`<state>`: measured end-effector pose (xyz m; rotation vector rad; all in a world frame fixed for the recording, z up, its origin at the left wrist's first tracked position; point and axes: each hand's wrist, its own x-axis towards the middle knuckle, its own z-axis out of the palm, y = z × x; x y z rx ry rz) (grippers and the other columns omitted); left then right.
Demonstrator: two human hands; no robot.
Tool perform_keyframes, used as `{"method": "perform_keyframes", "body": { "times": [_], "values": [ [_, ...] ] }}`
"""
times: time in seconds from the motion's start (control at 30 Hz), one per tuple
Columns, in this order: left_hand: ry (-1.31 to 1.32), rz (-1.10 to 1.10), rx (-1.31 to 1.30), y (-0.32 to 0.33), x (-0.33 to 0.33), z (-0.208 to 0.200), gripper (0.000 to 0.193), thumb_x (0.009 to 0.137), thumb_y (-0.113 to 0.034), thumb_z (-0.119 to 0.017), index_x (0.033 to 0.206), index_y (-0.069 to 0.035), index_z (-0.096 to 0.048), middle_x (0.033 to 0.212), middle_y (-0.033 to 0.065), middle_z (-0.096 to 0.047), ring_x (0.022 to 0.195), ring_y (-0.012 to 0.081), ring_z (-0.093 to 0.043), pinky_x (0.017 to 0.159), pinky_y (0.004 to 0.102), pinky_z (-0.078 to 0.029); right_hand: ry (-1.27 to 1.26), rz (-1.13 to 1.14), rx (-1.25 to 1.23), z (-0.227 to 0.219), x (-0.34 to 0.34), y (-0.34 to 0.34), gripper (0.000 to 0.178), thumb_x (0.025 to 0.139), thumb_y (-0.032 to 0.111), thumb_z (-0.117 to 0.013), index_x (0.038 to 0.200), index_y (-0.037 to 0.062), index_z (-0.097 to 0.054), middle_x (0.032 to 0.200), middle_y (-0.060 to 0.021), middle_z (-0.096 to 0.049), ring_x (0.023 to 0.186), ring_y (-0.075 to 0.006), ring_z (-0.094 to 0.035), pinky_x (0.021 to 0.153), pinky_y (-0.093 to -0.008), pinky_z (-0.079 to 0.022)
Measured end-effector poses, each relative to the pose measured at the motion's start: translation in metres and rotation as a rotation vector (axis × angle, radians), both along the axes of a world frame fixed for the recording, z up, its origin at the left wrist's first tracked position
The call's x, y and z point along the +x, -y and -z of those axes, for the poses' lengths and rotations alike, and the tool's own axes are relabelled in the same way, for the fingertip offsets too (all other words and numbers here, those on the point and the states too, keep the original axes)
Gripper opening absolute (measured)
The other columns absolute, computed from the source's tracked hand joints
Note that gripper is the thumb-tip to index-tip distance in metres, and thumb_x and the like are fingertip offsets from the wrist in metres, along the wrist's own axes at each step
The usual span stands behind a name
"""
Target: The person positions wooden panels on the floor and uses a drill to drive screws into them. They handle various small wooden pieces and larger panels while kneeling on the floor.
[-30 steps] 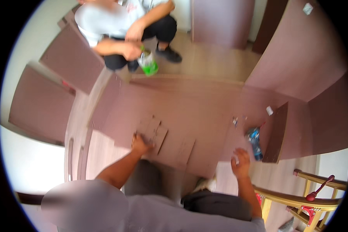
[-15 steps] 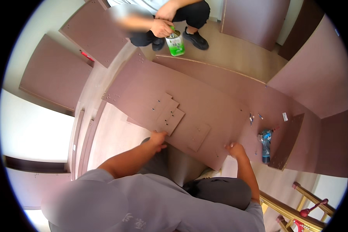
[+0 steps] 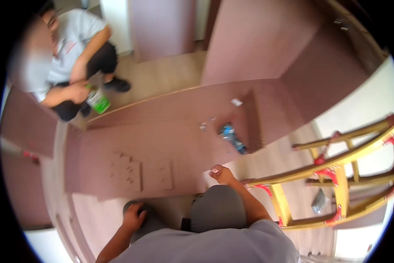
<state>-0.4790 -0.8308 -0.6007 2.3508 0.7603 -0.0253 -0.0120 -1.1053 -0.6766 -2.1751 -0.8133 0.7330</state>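
Observation:
My left hand point(image 3: 134, 217) rests on my left knee, fingers apart and holding nothing. At the board's near right corner is my right hand point(image 3: 222, 174), its fingers pinched together; a small pale bit shows at the fingertips, too blurred to name. A large mauve-brown board point(image 3: 105, 136) lies flat before me. On it lie a stepped stack of small boards point(image 3: 135, 175) with dark fittings and another small board point(image 3: 165, 175). Beyond my right hand, a blue cordless drill point(image 3: 233, 138) lies on the panel underneath, near loose small hardware point(image 3: 203, 126).
To the right, a gold ladder point(image 3: 284, 180) with red fittings lies on its side. A clear bag point(image 3: 319, 200) is by its rungs. At far left a co-worker point(image 3: 81, 48) squats with a green-and-white can point(image 3: 101, 105). An upright panel point(image 3: 254, 39) stands at the back.
My view has swung to the right, bringing more of the ladder in. My left hand has left the board's edge for my knee. My right hand remains near the board's corner, fingers pinched.

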Motion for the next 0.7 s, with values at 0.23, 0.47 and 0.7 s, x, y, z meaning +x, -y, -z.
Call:
{"method": "perform_keyframes", "body": {
  "times": [0.23, 0.47, 0.7],
  "values": [
    [0.192, -0.033, 0.073, -0.015, -0.033, 0.043, 0.025, 0.080, -0.011, -0.070, 0.105, -0.008, -0.073, 0.119, 0.0153, -0.071, 0.116, 0.0395, -0.063, 0.105, 0.0525, -0.046, 0.311, 0.730, 0.772, -0.266, 0.169, 0.078, 0.049, 0.101, 0.009, -0.058, 0.148, 0.0016, -0.049, 0.078, -0.0024, -0.063, 0.065, -0.0159, -0.060, 0.060, -0.0345, -0.052],
    [0.284, -0.030, 0.045, -0.021, -0.044, 0.049, 0.021, 0.080, -0.011, -0.069, 0.099, -0.007, -0.076, 0.113, 0.0166, -0.074, 0.112, 0.0407, -0.066, 0.104, 0.0515, -0.048, 0.470, 0.976, 0.757, -0.550, 0.229, 0.107, 0.082, 0.097, 0.007, -0.060, 0.168, 0.0132, -0.019, 0.098, -0.0114, -0.068, 0.067, -0.0170, -0.060, 0.055, -0.0307, -0.048],
    [0.309, -0.051, 0.072, -0.020, -0.035, 0.045, 0.020, 0.081, -0.012, -0.068, 0.098, -0.007, -0.076, 0.113, 0.0166, -0.075, 0.110, 0.0393, -0.067, 0.102, 0.0502, -0.051, 0.411, 0.437, 0.588, -0.528, 0.134, -0.004, 0.086, 0.095, 0.009, -0.070, 0.167, 0.0008, -0.023, 0.089, -0.0091, -0.068, 0.067, -0.0177, -0.064, 0.057, -0.0300, -0.051]
  ]
}}
